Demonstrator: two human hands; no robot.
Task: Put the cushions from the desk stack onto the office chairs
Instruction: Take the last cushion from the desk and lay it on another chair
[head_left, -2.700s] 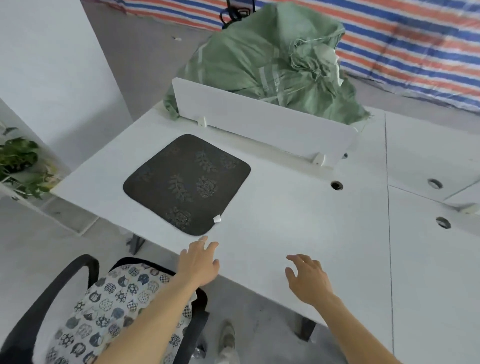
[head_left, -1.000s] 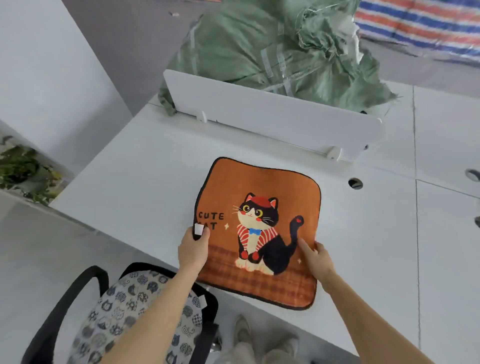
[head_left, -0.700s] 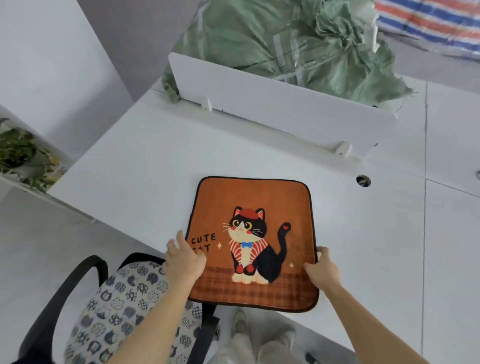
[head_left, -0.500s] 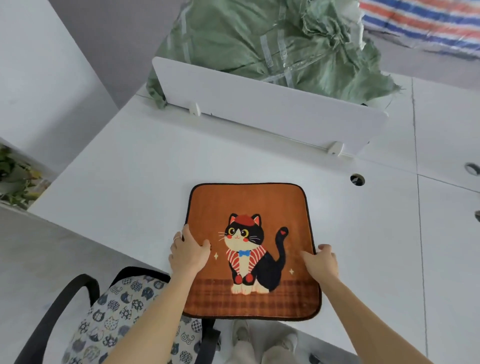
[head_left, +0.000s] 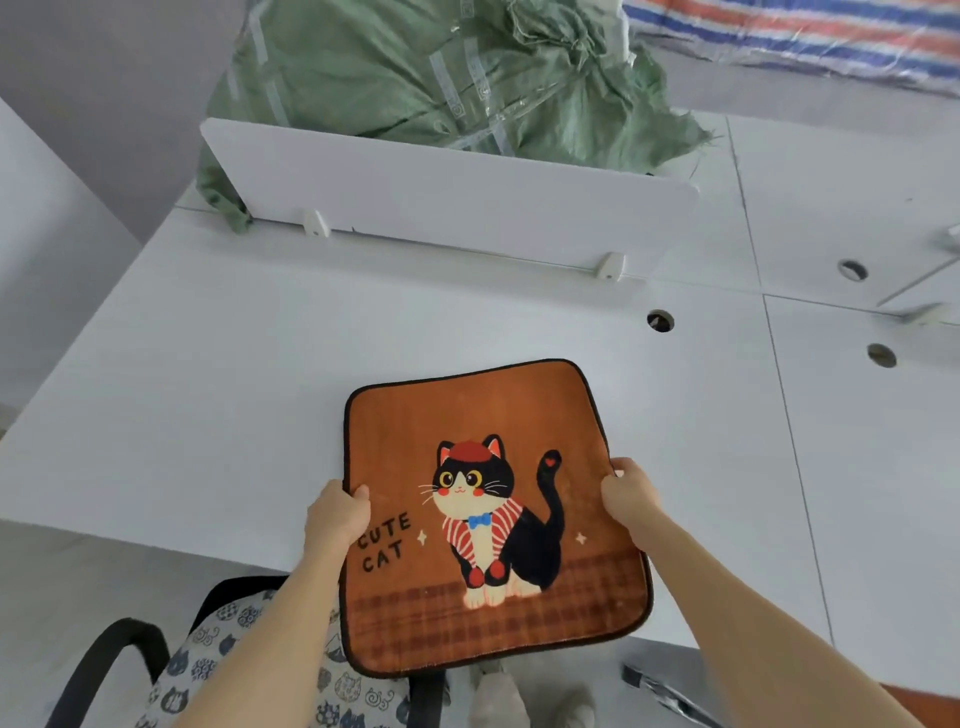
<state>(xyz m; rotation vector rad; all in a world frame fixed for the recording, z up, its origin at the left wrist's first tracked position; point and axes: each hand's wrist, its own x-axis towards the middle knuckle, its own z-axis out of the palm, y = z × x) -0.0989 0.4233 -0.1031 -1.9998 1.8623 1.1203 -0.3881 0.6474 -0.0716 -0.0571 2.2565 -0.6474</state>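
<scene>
Fingers (head_left: 358, 493) of left hand (head_left: 335, 519) & right hand (head_left: 629, 496) clamp opp. side edges of cat cushion (head_left: 483, 405). Risk: floppy pad sags & slips if either grip eases, or snags table (head_left: 208, 395) edge. Cushion sits btwn both hands, far half over table, near half overhanging toward chair (head_left: 130, 649) w/ patterned cushion (head_left: 223, 665).

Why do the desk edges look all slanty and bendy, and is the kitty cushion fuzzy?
Head view: the wide-angle lens tilts and slightly bends the desk seams and the divider panel; head view: the cat cushion is sharp enough to read CUTE CAT; head view: the light is soft and even, with only faint shadows.
</scene>
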